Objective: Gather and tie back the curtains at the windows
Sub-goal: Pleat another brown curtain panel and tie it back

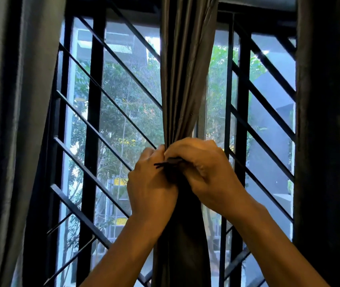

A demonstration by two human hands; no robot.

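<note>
A grey-brown curtain [183,69] hangs bunched into a narrow column at the middle of the window. My left hand [151,183] and my right hand [204,175] meet in front of it at mid height, fingers curled. Between them they pinch a thin dark tie [170,162] wrapped round the gathered fabric; its short ends stick out to the left. Below the hands the curtain falls in a dark, loose fold. How the tie runs behind the curtain is hidden.
Black window bars [107,96] slant across the glass on both sides, close behind the hands. A second curtain [13,121] hangs at the left edge and a dark one [328,131] at the right. Trees and buildings show outside.
</note>
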